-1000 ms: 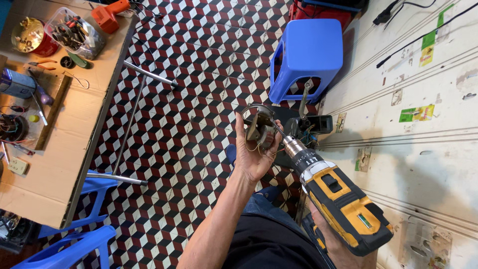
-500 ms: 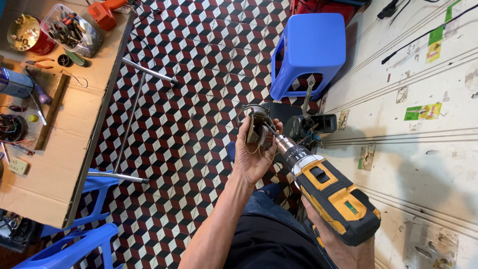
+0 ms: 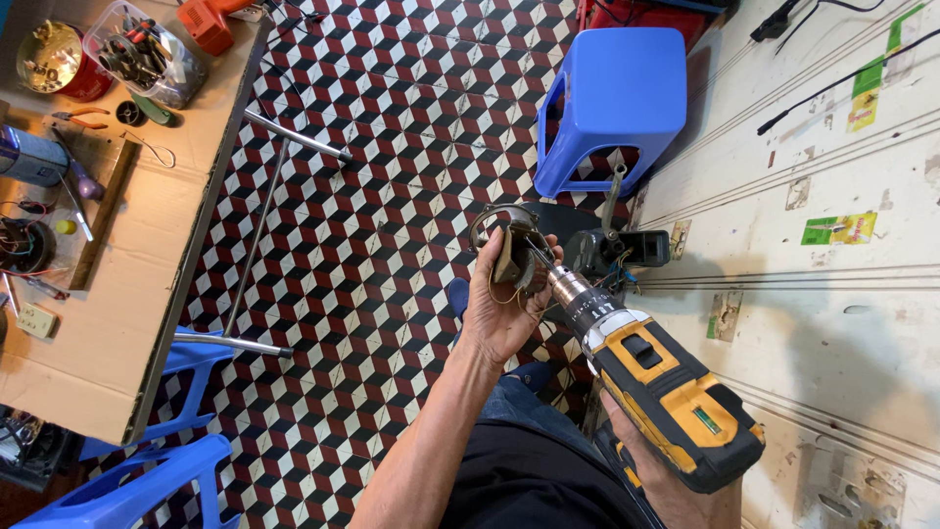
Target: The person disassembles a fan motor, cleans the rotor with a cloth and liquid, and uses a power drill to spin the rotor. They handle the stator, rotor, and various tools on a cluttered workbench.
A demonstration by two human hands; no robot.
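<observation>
The left hand [image 3: 504, 309] clasps a small metal motor part [image 3: 511, 257], and the yellow drill [image 3: 654, 387] gripped in the right hand [image 3: 676, 490] points its bit up-left into that part.

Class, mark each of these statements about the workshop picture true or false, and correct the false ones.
1. The left hand holds a small metal motor part. True.
2. The right hand holds a hammer. False: it grips a yellow and black cordless drill.
3. The drill's tip points at the motor part. True.
4. The blue plastic stool lies on the wooden table. False: it stands on the tiled floor.
</observation>
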